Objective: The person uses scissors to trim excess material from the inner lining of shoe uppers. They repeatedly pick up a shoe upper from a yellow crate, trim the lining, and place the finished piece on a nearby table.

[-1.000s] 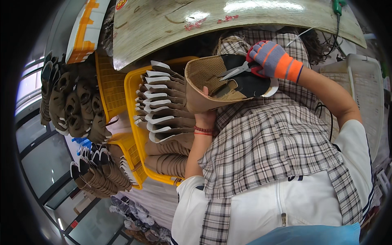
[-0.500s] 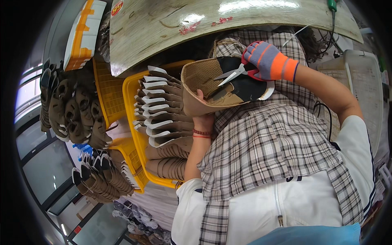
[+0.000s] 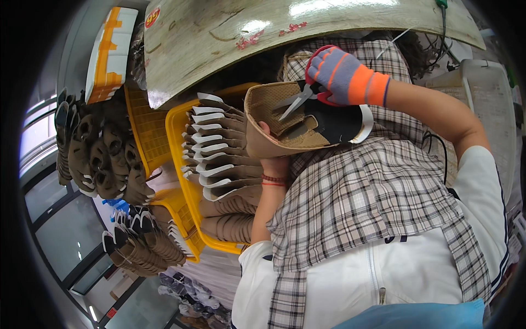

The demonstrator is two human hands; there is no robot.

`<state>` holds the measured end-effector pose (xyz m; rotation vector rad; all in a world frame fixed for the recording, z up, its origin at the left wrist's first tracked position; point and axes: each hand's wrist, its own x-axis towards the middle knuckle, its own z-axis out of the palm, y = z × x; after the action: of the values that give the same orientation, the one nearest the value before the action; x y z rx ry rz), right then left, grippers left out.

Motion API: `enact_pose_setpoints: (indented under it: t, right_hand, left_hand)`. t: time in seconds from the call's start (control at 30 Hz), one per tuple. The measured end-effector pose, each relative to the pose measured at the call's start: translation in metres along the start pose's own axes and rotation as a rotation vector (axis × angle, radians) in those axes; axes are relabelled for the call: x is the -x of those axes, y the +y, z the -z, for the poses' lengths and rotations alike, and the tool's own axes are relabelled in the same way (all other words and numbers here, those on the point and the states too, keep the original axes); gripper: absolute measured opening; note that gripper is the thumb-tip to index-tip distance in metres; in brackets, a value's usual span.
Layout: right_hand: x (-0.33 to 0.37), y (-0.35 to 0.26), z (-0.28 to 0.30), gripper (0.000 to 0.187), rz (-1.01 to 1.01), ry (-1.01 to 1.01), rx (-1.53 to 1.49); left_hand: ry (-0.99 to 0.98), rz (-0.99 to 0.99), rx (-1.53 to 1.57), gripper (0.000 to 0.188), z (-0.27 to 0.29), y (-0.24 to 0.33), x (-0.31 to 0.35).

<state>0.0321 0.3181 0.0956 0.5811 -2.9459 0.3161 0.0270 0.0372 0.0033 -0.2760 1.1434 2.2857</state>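
A tan shoe upper [image 3: 259, 138] with mesh lining, a black inner section and a white edge at its right end lies over my lap. My left hand [image 3: 274, 166] grips its near-left side from below, with a fingertip curled over inside and the other fingers hidden. In a grey and orange glove, my right hand [image 3: 344, 77] is closed around the red handles of a pair of scissors [image 3: 298, 104]. The blades are parted and point left into the hollow of the upper. Whether they touch the lining I cannot tell.
Left of my lap, a yellow crate [image 3: 178, 164] holds several stacked brown uppers [image 3: 230, 159] with white edges. More brown uppers [image 3: 98, 153] hang or pile farther left, by other yellow crates [image 3: 147, 129]. A worn tabletop [image 3: 219, 55] spans the far side. A translucent bin [image 3: 487, 104] stands right.
My right hand and the scissors have moved left, bringing the blades farther over the mesh lining. The upper has shifted slightly, and my left hand keeps its hold.
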Motion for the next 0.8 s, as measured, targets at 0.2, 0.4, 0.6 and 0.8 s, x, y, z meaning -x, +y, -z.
enact_pose_setpoints:
  t: [0.2, 0.4, 0.6, 0.8]
  right_hand:
    - [-0.011, -0.009, -0.012, 0.039, 0.070, 0.001, 0.150]
    - [-0.002, 0.007, -0.010, 0.036, -0.008, -0.106, 0.052]
    - [-0.006, -0.006, -0.003, 0.033, 0.097, 0.058, 0.062]
    - [0.009, -0.001, 0.007, 0.029, -0.248, -0.092, -0.205]
  left_hand:
    - [-0.021, 0.017, 0.016, 0.048, -0.022, 0.007, 0.009]
    - [-0.004, 0.031, 0.041, 0.050, -0.019, 0.005, 0.009]
    - [-0.019, -0.010, -0.097, 0.056, -0.017, 0.004, 0.004]
    - [-0.098, -0.055, 0.034, 0.055, -0.025, 0.020, -0.004]
